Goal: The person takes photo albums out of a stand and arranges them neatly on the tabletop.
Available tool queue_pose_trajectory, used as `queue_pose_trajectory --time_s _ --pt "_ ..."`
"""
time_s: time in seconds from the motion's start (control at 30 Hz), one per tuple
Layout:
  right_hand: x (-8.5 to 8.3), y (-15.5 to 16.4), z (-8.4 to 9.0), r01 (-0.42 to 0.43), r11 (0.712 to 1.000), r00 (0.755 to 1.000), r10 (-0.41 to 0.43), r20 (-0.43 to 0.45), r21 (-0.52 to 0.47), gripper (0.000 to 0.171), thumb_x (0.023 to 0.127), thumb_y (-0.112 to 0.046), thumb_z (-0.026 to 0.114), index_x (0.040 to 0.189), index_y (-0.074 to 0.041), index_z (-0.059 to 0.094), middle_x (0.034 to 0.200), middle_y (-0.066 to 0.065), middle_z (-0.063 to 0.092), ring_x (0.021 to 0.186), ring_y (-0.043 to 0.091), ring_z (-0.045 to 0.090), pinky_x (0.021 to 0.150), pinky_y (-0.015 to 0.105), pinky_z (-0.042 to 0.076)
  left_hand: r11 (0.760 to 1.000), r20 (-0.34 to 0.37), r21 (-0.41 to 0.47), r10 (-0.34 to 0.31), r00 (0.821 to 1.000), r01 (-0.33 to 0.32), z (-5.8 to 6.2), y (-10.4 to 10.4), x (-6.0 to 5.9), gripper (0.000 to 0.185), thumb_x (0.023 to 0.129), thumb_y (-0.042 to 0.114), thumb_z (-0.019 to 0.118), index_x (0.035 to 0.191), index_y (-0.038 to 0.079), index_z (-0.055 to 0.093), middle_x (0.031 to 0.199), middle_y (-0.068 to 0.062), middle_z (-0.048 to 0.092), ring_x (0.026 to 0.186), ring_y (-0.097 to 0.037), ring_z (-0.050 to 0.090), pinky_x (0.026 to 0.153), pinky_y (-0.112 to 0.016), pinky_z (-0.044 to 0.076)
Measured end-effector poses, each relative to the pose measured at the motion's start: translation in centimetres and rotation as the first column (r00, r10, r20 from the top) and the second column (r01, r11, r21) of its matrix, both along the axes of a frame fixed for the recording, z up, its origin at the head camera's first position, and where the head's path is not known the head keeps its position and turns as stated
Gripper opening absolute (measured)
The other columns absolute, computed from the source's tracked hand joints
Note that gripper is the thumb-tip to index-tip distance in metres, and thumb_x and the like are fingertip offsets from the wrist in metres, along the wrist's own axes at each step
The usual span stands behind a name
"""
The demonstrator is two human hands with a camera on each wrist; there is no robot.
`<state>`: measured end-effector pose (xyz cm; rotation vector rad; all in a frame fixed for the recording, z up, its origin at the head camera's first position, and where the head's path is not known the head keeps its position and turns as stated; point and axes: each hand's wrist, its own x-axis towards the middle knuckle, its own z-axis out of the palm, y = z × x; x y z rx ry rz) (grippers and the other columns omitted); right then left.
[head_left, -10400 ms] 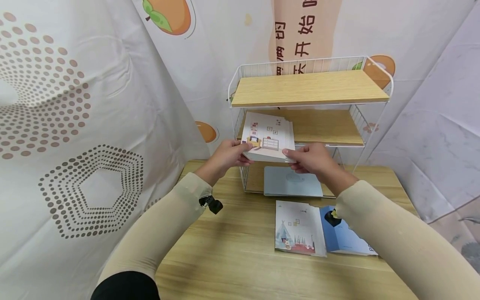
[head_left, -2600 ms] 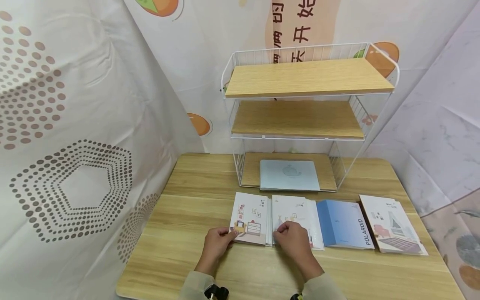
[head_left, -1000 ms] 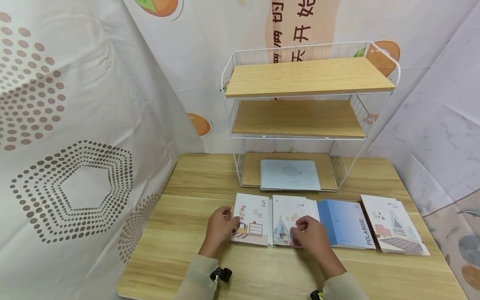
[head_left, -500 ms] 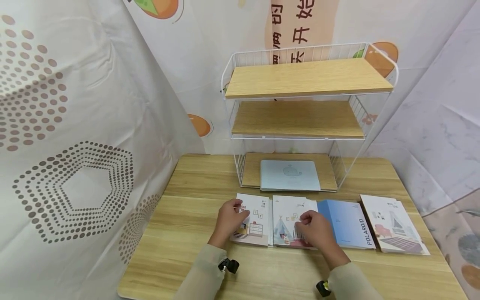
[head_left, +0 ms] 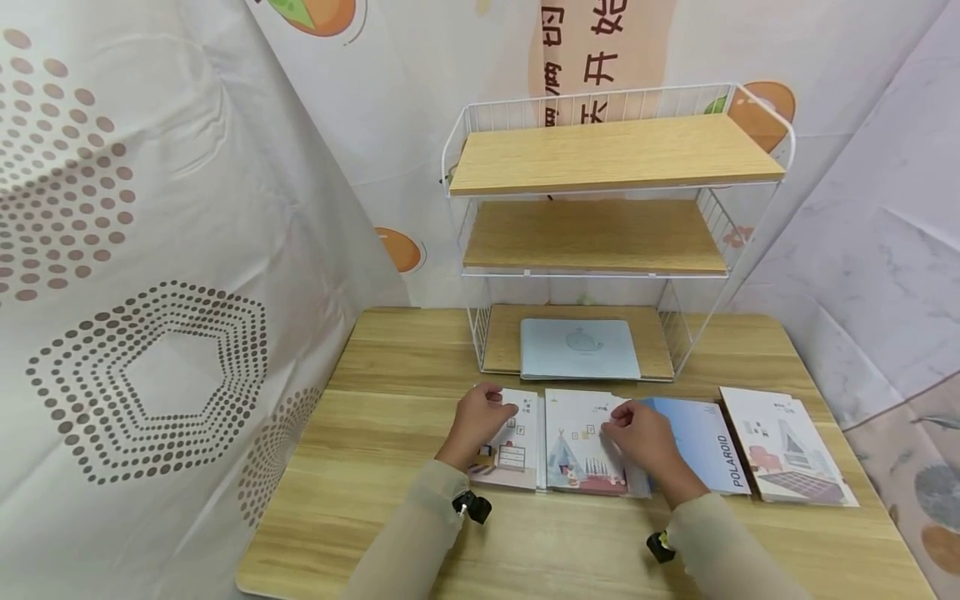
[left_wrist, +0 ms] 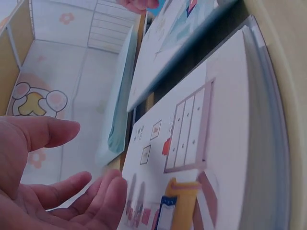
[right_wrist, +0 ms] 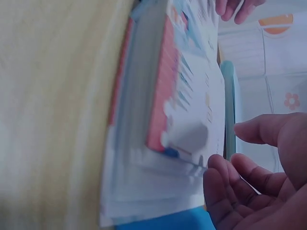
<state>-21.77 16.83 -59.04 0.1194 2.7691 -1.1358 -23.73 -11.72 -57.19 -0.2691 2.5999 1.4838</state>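
Observation:
My left hand [head_left: 478, 423] hovers over the leftmost book [head_left: 512, 468], a white one with a drawn dresser and yellow armchair. Its fingers are loosely bent, with nothing between thumb and fingertips in the left wrist view. Beside that book lies a second white book [head_left: 572, 446] with a blue tent on its cover. My right hand [head_left: 647, 435] is over the edge between the tent book and a blue book [head_left: 708, 450] marked POLAROID; in the right wrist view its thumb and fingers are apart and hold nothing. Farther right lies a white book [head_left: 787, 454] with a pink armchair.
A three-tier rack [head_left: 615, 154] with white wire sides and wooden shelves stands at the table's back. On its bottom shelf lies a pale blue whale book [head_left: 577, 354]. The wooden table [head_left: 360, 492] extends left and in front of the row; printed curtains hang behind.
Ten seconds ago both hands held the dresser book at the middle shelf; now it lies leftmost on the table. During the last second both hands have moved off the books, toward the rack.

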Motion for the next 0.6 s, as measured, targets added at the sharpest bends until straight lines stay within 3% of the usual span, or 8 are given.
queue_pose_trajectory --time_s 0.3,0.6 --pt "-2.0 1.2 0.2 0.041 0.998 0.999 -0.042 -0.01 -0.044 0.035 0.09 -0.025 0.074 0.114 0.001 0.069 0.099 0.015 0.07 0.081 0.022 0.064 0.063 0.028 0.051 0.998 0.024 -0.027 -0.051 0.998 0.051 0.1 1.0 -2.0 0.058 0.091 0.028 0.077 0.137 -0.002 0.06 0.124 -0.014 0.067 0.111 -0.029 0.065 0.099 -0.047 0.055" --pt "-4.2 2.2 0.6 0.072 0.993 0.996 -0.066 0.062 -0.096 0.041 0.096 -0.032 0.07 0.117 0.002 0.065 0.099 0.017 0.074 0.081 0.022 0.069 0.063 0.031 0.053 0.996 0.115 0.09 0.006 0.993 -0.017 -0.2 1.7 -4.0 0.065 0.091 0.031 0.076 0.143 -0.001 0.054 0.129 -0.016 0.067 0.106 -0.025 0.069 0.098 -0.044 0.057"
